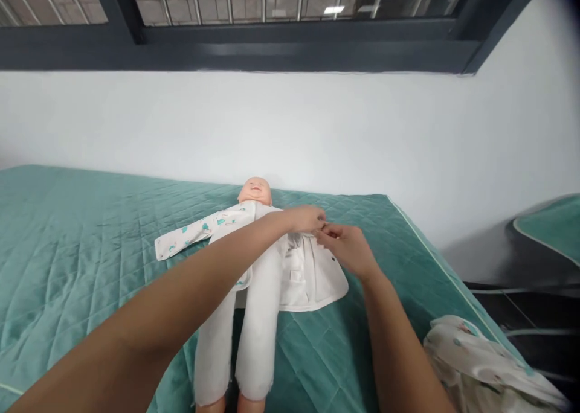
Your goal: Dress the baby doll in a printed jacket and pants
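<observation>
A baby doll (pixel 255 191) lies on its back, its legs (pixel 259 334) wrapped in white cloth. A white baby shirt (pixel 317 274) with teal prints is partly on it. One sleeve (pixel 183 239) stretches out to the left, and the right-hand panel is spread open, inside facing up. My left hand (pixel 308 218) crosses over the doll's body, closed at the shirt's upper right edge, on the other sleeve's side. Fingertips nearly touching it, my right hand (pixel 347 245) pinches the same part of the shirt. My fingers hide the doll's arm there.
Green quilted bedding (pixel 90 238) lies under the doll, its edge running down on the right. A crumpled printed cloth (pixel 480 352) lies near that edge. Behind are a white wall (pixel 317 129) and a barred window with a dark frame (pixel 294 54).
</observation>
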`<state>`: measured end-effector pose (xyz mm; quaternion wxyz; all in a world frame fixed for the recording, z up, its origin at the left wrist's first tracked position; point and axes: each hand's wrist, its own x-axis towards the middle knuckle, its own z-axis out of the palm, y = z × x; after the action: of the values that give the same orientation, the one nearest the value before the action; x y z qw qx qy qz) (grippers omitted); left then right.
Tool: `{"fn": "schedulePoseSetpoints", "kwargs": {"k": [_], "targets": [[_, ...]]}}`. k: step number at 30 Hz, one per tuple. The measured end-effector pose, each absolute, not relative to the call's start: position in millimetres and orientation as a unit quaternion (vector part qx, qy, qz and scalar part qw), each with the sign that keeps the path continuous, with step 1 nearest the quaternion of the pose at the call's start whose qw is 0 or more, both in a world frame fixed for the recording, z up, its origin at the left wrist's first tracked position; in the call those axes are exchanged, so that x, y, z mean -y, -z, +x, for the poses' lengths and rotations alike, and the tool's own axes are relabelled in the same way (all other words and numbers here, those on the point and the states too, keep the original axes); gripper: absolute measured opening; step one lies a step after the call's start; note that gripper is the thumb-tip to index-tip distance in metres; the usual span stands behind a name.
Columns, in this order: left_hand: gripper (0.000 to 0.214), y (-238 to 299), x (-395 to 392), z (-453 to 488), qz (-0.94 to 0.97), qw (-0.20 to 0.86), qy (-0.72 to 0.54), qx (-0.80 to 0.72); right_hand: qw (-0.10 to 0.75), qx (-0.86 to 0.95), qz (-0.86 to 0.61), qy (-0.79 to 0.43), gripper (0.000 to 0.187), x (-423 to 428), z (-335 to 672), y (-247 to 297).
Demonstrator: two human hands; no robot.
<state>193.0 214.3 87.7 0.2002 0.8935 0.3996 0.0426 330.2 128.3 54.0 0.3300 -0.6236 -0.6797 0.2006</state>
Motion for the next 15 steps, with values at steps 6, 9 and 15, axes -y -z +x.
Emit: {"fn": "schedulePoseSetpoints", "kwargs": {"k": [6,9,15], "targets": [[0.052,-72,-220,195,0.922,0.126,0.064,-0.361,0.479,0.499,-0.679,-0.246,0.035,-147,376,-36],[0.041,-77,-220,186,0.932,0.061,0.063,-0.353,0.452,0.449,-0.728,-0.254,0.024,-155,380,-23],[0.039,-97,-216,171,0.917,0.057,0.025,-0.394,0.378,0.51,-0.712,-0.301,0.017,-158,360,-13]]}}
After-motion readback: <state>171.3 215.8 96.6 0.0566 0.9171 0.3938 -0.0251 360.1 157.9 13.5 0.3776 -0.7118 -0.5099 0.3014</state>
